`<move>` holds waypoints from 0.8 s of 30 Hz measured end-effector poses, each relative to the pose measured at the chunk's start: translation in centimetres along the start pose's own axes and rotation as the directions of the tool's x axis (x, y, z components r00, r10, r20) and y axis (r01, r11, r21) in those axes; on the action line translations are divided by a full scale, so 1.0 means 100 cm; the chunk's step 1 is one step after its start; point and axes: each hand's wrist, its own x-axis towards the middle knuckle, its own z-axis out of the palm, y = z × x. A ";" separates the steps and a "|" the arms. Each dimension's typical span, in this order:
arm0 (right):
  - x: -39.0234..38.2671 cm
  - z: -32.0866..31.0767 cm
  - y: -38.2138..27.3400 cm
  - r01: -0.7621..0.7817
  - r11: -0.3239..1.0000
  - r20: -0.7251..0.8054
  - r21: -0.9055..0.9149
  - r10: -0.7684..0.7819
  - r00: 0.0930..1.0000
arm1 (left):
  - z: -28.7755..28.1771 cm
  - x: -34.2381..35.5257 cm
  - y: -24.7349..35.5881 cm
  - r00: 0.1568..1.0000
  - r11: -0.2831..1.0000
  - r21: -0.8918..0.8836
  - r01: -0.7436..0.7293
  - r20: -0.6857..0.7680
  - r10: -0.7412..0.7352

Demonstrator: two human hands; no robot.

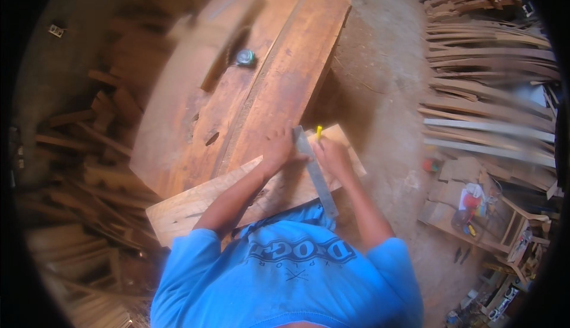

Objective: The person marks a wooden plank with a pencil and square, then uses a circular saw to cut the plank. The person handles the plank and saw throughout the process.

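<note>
Metal rule point(317, 178) laid across a wooden board point(279, 191)

Right hand point(335, 158), closed on a yellow marker point(319, 131), is beside the rule; left hand point(281, 148) touches its other edge, hold unclear. Beyond: workbench point(294, 69) with tape measure point(245, 57).

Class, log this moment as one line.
left hand: against grey straightedge | right hand: holding yellow pen-like tool | straightedge: across pale board | beyond: wooden workbench, tape measure on it
</note>
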 end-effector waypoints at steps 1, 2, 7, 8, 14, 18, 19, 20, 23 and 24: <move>0.008 0.002 -0.002 0.021 0.999 -0.041 0.025 -0.019 0.999 | 0.000 0.000 0.000 1.000 1.000 -0.010 -0.003 -0.010 0.003; 0.015 0.003 -0.003 0.023 0.999 -0.066 0.038 -0.020 0.998 | -0.001 -0.001 0.000 1.000 1.000 -0.014 -0.009 -0.007 0.009; 0.013 0.003 -0.008 0.032 0.972 -0.121 0.232 -0.004 0.993 | -0.004 -0.001 0.001 1.000 1.000 0.000 -0.008 0.010 0.008; 0.006 0.004 -0.007 0.008 0.955 -0.119 0.297 0.028 0.992 | -0.005 -0.001 0.002 1.000 1.000 -0.003 -0.006 0.013 0.007; -0.059 0.005 0.006 0.004 0.913 -0.141 0.408 0.058 0.988 | -0.010 -0.002 0.009 0.995 0.999 -0.002 0.048 0.084 -0.047; -0.100 -0.010 0.009 -0.155 0.904 -0.004 0.398 0.171 0.985 | -0.013 0.000 0.008 0.993 0.999 -0.017 0.048 0.112 -0.046; -0.110 -0.015 0.010 -0.171 0.905 0.014 0.390 0.180 0.984 | -0.013 0.000 0.007 0.992 0.999 -0.017 0.051 0.115 -0.049; -0.120 -0.019 0.011 -0.187 0.906 0.032 0.381 0.189 0.981 | -0.012 0.000 0.007 0.994 0.999 -0.019 0.045 0.105 -0.042; -0.146 -0.024 0.023 -0.045 0.942 -0.053 0.333 0.067 0.996 | -0.009 0.000 0.005 0.996 1.000 -0.014 0.028 0.081 -0.027; -0.153 -0.023 0.030 -0.131 0.961 -0.023 0.245 0.141 0.990 | -0.008 0.000 0.005 0.997 1.000 -0.010 0.020 0.081 -0.019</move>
